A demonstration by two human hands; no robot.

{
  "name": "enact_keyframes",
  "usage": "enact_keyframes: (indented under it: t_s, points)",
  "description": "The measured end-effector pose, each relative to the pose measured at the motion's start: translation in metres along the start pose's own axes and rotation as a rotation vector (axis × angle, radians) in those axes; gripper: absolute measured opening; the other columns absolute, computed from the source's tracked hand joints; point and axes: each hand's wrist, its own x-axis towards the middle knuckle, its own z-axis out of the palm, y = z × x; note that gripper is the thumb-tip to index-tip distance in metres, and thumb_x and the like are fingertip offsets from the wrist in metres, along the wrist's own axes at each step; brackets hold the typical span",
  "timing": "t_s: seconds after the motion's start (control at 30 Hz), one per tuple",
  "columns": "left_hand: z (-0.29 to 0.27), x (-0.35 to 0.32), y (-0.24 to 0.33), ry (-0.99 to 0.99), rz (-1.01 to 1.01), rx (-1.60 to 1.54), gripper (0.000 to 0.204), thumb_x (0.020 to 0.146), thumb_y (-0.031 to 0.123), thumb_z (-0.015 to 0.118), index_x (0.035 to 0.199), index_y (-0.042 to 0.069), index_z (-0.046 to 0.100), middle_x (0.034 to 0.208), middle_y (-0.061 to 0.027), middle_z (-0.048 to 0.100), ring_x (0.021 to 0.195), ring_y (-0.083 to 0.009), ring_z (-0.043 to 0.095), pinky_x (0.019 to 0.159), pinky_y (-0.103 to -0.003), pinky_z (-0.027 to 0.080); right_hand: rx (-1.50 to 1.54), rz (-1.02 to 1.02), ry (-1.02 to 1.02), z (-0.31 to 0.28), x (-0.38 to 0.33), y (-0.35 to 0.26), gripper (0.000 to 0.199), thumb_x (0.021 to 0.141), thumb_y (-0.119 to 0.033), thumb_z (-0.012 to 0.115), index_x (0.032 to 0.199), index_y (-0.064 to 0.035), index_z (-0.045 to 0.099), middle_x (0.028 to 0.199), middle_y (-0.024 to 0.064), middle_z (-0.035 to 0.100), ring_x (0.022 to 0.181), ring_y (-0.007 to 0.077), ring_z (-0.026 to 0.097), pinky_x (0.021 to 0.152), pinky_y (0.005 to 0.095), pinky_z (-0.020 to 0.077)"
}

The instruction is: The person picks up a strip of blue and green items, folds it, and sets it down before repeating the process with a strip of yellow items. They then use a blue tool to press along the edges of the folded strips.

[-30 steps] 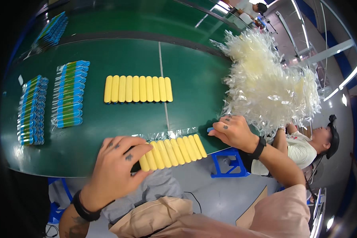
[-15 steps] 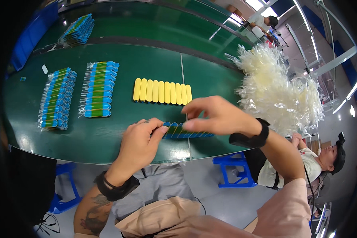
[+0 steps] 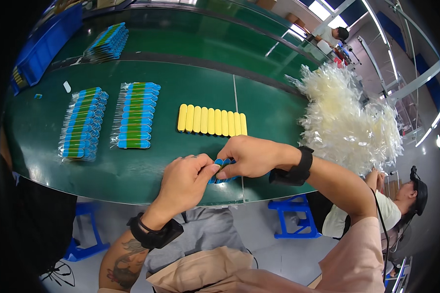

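Note:
Near the table's front edge lies a row of flat, round-ended blue-and-green strips (image 3: 225, 163), partly covered by my hands. My left hand (image 3: 186, 181) pinches the row's left end between thumb and bent fingers. Right beside it, my right hand (image 3: 252, 157) curls over the strips, thumb and fingers closed on them; its palm and wrist hide the right part of the row. Just beyond my hands, several yellow round-ended strips (image 3: 211, 120) lie side by side in a neat row.
To the left lie two stacks of blue-and-green strips in clear wrappers, a nearer stack (image 3: 135, 115) and an outer stack (image 3: 84, 124). Another stack (image 3: 107, 42) sits farther back near a blue bin (image 3: 46, 49). Clear wrappers (image 3: 347, 122) pile up at right, beside a seated person (image 3: 393, 205).
My right hand has come down and left onto the blue-and-green strips, closing beside my left hand. The view has shifted slightly, so the table's things appear farther right.

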Motion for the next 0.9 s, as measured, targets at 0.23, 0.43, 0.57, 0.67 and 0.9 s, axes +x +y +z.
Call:
enact_keyframes:
  t_s: [0.23,0.43,0.57,0.67,0.9]
  points:
    - [0.003,0.001,-0.003,0.061,0.007,-0.065,0.023,0.096,0.025,0.063,0.084,0.005,0.067,0.070,-0.0152,0.063,0.069,-0.0365,0.060,0.063,-0.046,0.044,0.021,0.067,-0.043,-0.008,0.006,0.006,0.035,0.090,-0.034,0.075,0.085,0.0000,0.071,0.063,0.0117,0.062,0.059,0.0227,0.056,0.058,0.0390,0.0446]
    - [0.003,0.000,-0.003,0.067,0.061,-0.005,0.020,0.096,0.022,0.062,0.085,0.005,0.067,0.072,-0.0146,0.063,0.070,-0.0365,0.060,0.066,-0.046,0.045,0.024,0.018,-0.050,-0.008,-0.010,0.001,0.026,0.083,-0.022,0.080,0.097,-0.0005,0.074,0.074,0.0147,0.070,0.068,0.0310,0.066,0.066,0.0408,0.0508]
    - [0.005,0.001,-0.003,0.106,0.057,-0.017,0.018,0.096,0.019,0.062,0.088,0.004,0.068,0.073,-0.0155,0.063,0.071,-0.0373,0.061,0.067,-0.047,0.045,-0.066,0.006,0.091,-0.002,-0.009,0.015,0.023,0.081,-0.018,0.080,0.094,0.0006,0.073,0.076,0.0183,0.070,0.072,0.0358,0.067,0.068,0.0430,0.0520]
    - [0.006,0.003,-0.001,0.091,0.053,-0.031,0.017,0.096,0.019,0.062,0.090,0.004,0.068,0.072,-0.0161,0.063,0.072,-0.0380,0.061,0.067,-0.047,0.046,-0.097,0.018,0.141,0.001,-0.015,0.007,0.022,0.082,-0.016,0.078,0.091,0.0021,0.072,0.077,0.0210,0.069,0.076,0.0392,0.068,0.070,0.0451,0.0528]
    - [0.007,0.001,-0.005,0.097,0.068,-0.022,0.017,0.096,0.018,0.061,0.092,0.004,0.069,0.073,-0.0153,0.063,0.072,-0.0377,0.061,0.068,-0.046,0.046,-0.111,0.005,0.177,0.006,-0.022,0.005,0.021,0.082,-0.017,0.078,0.089,0.0013,0.071,0.074,0.0222,0.067,0.073,0.0412,0.066,0.066,0.0468,0.0504]
